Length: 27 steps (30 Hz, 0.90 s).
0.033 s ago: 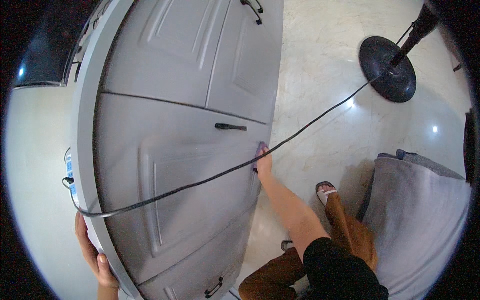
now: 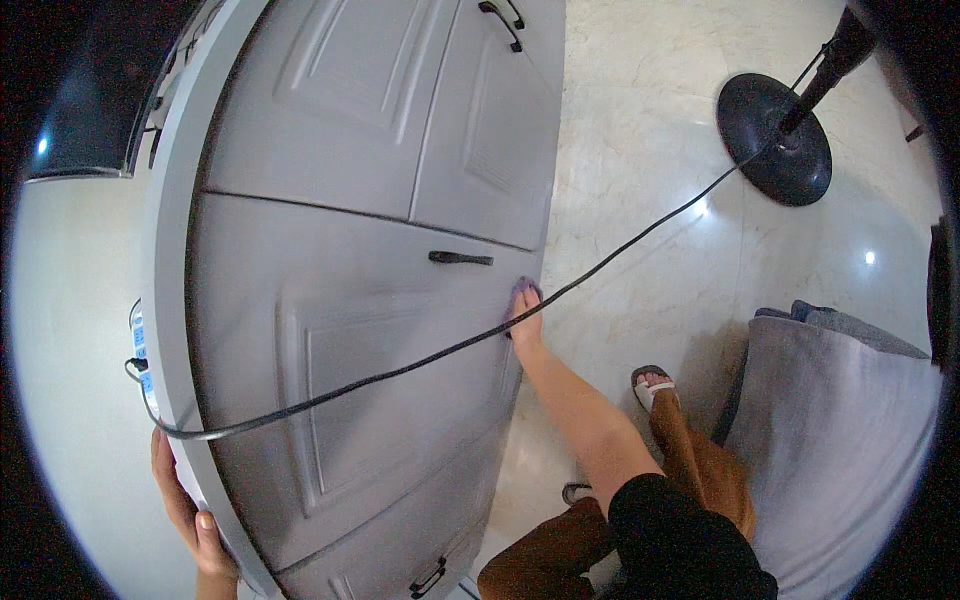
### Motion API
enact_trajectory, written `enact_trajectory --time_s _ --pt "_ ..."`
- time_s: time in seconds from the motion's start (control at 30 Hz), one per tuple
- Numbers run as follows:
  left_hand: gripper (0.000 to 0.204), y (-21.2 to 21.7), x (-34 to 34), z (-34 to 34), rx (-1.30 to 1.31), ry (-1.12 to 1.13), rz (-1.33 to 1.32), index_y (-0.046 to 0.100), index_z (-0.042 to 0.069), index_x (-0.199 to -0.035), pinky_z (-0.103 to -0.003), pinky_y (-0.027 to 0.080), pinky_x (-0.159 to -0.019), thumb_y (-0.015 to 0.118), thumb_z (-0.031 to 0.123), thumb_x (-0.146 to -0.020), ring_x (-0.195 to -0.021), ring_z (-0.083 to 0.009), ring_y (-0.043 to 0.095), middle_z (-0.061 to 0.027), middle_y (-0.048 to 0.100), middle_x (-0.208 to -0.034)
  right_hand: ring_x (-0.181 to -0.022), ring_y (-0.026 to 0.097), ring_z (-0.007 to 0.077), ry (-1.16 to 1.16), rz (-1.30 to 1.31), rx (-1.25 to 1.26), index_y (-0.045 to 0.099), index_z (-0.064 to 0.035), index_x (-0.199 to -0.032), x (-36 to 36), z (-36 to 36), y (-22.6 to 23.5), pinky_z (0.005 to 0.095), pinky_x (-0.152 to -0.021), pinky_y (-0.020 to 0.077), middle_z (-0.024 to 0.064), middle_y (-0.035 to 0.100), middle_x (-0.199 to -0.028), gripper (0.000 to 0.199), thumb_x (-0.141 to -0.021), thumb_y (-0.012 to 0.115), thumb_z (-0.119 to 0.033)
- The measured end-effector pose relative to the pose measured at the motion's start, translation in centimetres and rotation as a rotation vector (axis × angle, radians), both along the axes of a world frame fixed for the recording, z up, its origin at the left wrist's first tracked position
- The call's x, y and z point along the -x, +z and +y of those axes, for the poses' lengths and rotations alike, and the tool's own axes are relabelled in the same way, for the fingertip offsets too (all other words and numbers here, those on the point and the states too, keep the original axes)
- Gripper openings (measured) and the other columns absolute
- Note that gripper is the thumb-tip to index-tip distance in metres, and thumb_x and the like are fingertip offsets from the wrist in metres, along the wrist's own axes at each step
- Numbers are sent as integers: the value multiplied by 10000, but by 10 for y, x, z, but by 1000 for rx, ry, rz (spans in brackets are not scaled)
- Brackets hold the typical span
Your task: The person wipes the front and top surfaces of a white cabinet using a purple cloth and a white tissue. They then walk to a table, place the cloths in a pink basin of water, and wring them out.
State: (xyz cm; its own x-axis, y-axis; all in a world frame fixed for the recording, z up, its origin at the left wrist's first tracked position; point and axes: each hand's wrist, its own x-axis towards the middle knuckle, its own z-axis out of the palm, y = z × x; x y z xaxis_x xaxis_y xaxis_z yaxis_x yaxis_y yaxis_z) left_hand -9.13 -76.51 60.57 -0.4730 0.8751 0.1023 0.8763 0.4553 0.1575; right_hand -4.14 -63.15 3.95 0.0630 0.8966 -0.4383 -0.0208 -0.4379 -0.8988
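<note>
The person stands close against a grey cabinet (image 2: pixel 330 330) with panelled doors, looking down its front. Their right hand (image 2: pixel 524 310) reaches down to the lower right corner of the wide middle door, fingers together and pressed flat on a small purple cloth (image 2: pixel 526 289) that lies against the door's surface near its edge. The cloth is mostly under the fingers, so only a bit of it shows above them.

Their left hand (image 2: pixel 188 520) is up at the counter's front edge, near its lower end in the view, fingers curled over the rim and gripping it; nothing else is in that hand.

A black cable (image 2: pixel 620 255) runs slack across the door front, from a plug spot at the counter's edge on the left, passing just over the right hand, and on across the pale glossy floor (image 2: pixel 660 120) to a round black stand base (image 2: pixel 773 138). A black bar handle (image 2: pixel 461 258) sits on the door just up and left of the cloth. A sandalled foot (image 2: pixel 652 385) is planted on the floor beside a grey cushioned seat (image 2: pixel 835 440).
</note>
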Motion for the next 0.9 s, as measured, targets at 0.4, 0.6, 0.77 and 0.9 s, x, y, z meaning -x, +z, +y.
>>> enact_trajectory --time_s 0.4,0.6,0.77,0.9 --pt "954 5 7 -20 -69 83 -83 157 0 -1406 -455 181 -1055 457 643 -768 -1309 -289 239 -168 197 -1441 -1102 487 320 221 46 44 494 -10 -1179 -11 45 -49 398 -892 392 216 477 -1239 339 -930 351 -190" --pt "960 6 23 -33 -132 78 -120 183 -43 -1391 -441 159 -1063 456 633 -766 -1312 -294 238 -189 229 -1428 -1302 246 407 378 50 -441 338 104 -1276 -34 -23 60 428 -1084 182 285 286 -1375 427 -949 361 -169" --pt "975 12 20 -40 -173 175 -217 156 16 -1412 -462 206 -1052 516 628 -744 -1305 -291 252 -157 207 -1440 -1302 245 399 271 56 -123 361 110 -1252 -19 18 10 388 -1093 170 288 287 -1375 400 -934 367 -133" --pt "971 22 21 -40 -115 149 -136 163 -5 -1406 -455 186 -1057 491 634 -752 -1310 -294 243 -170 212 -1437 -1001 513 388 226 -113 -75 555 77 -982 -3 39 -49 405 -884 397 263 551 -1040 234 -840 460 -83"
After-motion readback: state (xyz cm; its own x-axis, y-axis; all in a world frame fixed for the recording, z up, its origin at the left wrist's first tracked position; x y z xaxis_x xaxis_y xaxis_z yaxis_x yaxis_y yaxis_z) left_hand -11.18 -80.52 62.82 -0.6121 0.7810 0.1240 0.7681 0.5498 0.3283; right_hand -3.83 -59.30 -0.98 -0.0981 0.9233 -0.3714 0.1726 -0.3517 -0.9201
